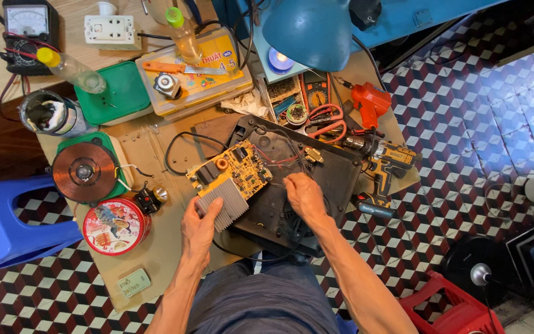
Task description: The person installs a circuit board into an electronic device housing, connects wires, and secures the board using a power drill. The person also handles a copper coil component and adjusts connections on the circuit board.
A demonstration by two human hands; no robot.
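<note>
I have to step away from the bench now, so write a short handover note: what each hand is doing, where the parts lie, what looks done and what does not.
Left hand: holds the grey heatsink end of the yellow circuit board, lifted partly off the black housing.
Right hand: fingers down inside the housing beside the board; I cannot tell whether they grip anything.
Copper coil: lies apart to the left, above the round tin.
Cordless drill: lies at the housing's right edge.
Done: housing opened, coil out.
Left: board still wired to the housing.
</note>
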